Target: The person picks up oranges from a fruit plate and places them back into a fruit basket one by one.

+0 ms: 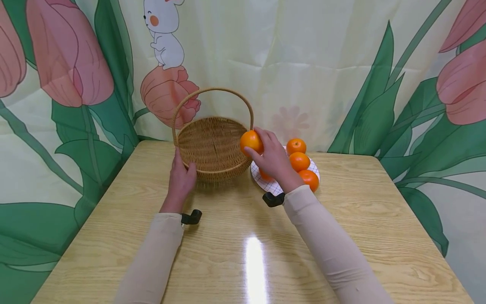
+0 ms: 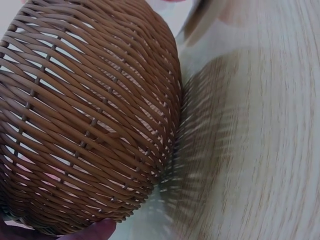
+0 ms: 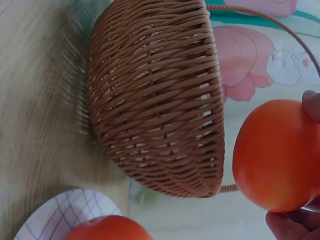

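A brown wicker basket (image 1: 214, 143) with a tall arched handle stands at the back of the table, its bowl showing no fruit inside. My left hand (image 1: 181, 181) holds the basket's left front side near the rim, thumb against the front wall. In the left wrist view, only a little of that hand shows below the weave. Between the thumb and fingers of my right hand (image 1: 275, 158) is an orange (image 1: 250, 142), held beside the basket's right rim. Below this hand, a checked white plate (image 1: 314, 167) bears several more oranges (image 1: 300, 161), one partly hidden by the hand.
The wooden table (image 1: 212, 253) has a bright reflection near its front. Behind it hangs a curtain (image 1: 311, 63) printed with tulips and a rabbit, close to the basket and plate. A dark band with a camera sits on each wrist.
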A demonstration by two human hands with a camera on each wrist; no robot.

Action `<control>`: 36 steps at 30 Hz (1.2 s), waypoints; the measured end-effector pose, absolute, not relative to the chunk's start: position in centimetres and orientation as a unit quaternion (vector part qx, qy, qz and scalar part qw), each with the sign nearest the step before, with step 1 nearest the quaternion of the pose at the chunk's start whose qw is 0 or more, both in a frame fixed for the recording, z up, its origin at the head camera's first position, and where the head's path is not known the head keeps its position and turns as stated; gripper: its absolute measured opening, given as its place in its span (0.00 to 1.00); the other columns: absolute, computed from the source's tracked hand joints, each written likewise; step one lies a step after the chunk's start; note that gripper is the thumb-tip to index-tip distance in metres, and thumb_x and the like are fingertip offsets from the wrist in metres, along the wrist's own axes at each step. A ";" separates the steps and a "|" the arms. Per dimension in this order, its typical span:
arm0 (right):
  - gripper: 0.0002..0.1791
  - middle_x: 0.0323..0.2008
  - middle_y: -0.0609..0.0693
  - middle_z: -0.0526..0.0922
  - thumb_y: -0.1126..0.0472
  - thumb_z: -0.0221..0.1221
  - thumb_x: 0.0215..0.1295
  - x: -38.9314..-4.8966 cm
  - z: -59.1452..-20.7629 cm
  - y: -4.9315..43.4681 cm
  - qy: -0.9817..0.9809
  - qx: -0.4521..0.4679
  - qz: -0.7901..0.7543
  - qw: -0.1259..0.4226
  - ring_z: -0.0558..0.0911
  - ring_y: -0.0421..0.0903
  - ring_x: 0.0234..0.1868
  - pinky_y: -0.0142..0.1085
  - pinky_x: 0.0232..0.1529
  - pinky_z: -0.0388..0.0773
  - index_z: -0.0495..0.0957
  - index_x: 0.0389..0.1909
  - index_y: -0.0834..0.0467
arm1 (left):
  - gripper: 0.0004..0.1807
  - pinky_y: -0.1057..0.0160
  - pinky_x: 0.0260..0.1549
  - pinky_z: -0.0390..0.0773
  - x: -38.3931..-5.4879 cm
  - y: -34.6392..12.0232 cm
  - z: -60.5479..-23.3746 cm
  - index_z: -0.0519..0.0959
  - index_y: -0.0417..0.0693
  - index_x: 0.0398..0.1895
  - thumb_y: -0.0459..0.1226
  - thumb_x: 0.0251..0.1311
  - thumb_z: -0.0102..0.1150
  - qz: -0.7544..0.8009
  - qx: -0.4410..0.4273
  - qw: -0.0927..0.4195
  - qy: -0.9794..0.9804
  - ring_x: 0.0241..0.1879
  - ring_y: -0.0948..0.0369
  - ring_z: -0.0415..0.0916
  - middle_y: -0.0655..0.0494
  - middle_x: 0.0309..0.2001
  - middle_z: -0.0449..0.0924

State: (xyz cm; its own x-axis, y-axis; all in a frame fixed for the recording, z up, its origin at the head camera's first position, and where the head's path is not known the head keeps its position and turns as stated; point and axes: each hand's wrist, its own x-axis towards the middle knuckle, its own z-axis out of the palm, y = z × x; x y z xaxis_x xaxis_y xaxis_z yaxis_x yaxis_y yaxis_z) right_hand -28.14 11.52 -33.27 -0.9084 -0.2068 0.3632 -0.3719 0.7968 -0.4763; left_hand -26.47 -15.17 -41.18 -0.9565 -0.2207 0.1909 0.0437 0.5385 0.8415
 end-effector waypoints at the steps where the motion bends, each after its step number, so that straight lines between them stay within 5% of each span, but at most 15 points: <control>1: 0.38 0.64 0.49 0.61 0.35 0.51 0.56 -28.3 -33.2 11.3 -0.935 0.157 0.284 0.146 0.71 0.53 0.55 0.48 0.52 0.72 0.54 0.67 0.41 | 0.39 0.47 0.63 0.55 -26.5 -15.1 -41.2 0.32 0.58 0.72 0.48 0.61 0.37 -0.476 0.053 0.138 -0.867 0.69 0.48 0.48 0.48 0.71 0.44; 13: 0.38 0.63 0.50 0.62 0.36 0.53 0.56 -29.2 -33.6 9.0 -0.930 0.161 0.306 0.123 0.70 0.51 0.55 0.44 0.53 0.71 0.56 0.67 0.43 | 0.40 0.47 0.63 0.55 -26.3 -15.1 -41.2 0.32 0.58 0.72 0.48 0.61 0.37 -0.470 0.055 0.139 -0.870 0.69 0.48 0.48 0.47 0.72 0.43; 22: 0.37 0.58 0.49 0.64 0.36 0.56 0.53 -29.7 -34.2 7.4 -0.928 0.163 0.320 0.094 0.72 0.47 0.46 0.40 0.43 0.75 0.59 0.63 0.42 | 0.41 0.47 0.63 0.55 -26.2 -15.2 -41.5 0.32 0.59 0.72 0.47 0.60 0.39 -0.474 0.056 0.138 -0.868 0.69 0.49 0.47 0.48 0.72 0.43; 36: 0.35 0.50 0.52 0.68 0.37 0.57 0.51 -30.8 -34.7 5.4 -0.954 0.182 0.236 0.036 0.72 0.47 0.40 0.41 0.40 0.74 0.62 0.59 0.46 | 0.41 0.47 0.64 0.54 -26.0 -15.3 -41.5 0.32 0.57 0.72 0.48 0.60 0.39 -0.469 0.051 0.145 -0.870 0.69 0.49 0.47 0.48 0.72 0.43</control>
